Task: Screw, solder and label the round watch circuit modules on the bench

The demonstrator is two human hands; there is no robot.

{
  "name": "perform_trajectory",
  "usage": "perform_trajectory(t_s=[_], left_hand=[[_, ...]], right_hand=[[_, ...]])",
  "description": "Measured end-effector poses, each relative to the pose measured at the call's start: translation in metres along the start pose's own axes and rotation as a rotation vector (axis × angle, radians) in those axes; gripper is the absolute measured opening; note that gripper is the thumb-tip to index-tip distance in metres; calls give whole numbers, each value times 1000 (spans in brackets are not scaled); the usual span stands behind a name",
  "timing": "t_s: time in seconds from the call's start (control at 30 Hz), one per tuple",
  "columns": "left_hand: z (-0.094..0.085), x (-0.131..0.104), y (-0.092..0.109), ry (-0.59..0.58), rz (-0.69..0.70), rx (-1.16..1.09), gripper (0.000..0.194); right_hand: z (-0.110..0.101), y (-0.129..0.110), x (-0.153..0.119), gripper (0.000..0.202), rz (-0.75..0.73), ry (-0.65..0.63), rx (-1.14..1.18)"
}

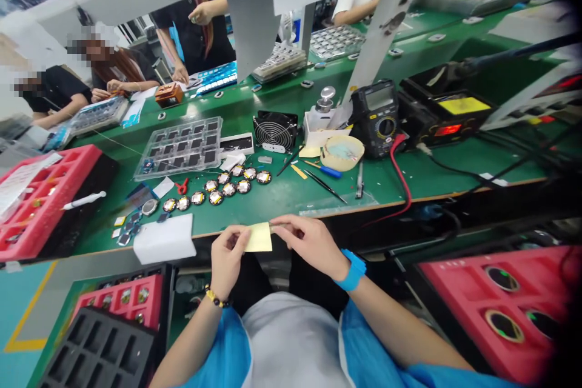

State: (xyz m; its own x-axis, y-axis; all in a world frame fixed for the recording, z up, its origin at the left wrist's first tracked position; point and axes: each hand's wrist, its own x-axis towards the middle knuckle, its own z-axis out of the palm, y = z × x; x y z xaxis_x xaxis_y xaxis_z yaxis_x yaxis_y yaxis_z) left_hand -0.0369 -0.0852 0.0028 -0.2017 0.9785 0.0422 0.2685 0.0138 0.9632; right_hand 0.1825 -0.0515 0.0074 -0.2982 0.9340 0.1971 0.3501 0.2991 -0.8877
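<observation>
In front of my lap, just off the bench edge, a yellow sticky note [260, 238] is pinched between the thumb and fingers of my left hand [228, 259]. My right hand [314, 245] has its fingertips closed at the note's upper right corner; whether something small is also between them is hard to make out. Beyond my hands, several round circuit modules [215, 197] with yellow and white labels lie in rows on the green bench [254, 206]. Left of my left hand, a white sheet [164, 239] hangs over the bench edge.
A clear tray [182, 144] of dark square parts, a fan [275, 130], a multimeter [379, 118] and a soldering station [448, 112] stand on the bench. Tweezers [325, 186] lie nearer. Red foam trays [43, 200] flank me. Co-workers [195, 30] sit and stand opposite.
</observation>
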Motion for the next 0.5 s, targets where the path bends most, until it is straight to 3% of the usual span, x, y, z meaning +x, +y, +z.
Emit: perform_trajectory(t_s=[0.13, 0.33, 0.5], left_hand=[[-6, -12, -10, -39, -113, -69, 42], [-16, -42, -44, -289, -328, -275, 49], [-14, -82, -81, -207, -329, -306, 49]], right_hand=[[22, 3, -12, 37, 266, -220, 301], [48, 22, -39, 32, 299, -227, 375], [79, 47, -76, 37, 352, -210, 334]])
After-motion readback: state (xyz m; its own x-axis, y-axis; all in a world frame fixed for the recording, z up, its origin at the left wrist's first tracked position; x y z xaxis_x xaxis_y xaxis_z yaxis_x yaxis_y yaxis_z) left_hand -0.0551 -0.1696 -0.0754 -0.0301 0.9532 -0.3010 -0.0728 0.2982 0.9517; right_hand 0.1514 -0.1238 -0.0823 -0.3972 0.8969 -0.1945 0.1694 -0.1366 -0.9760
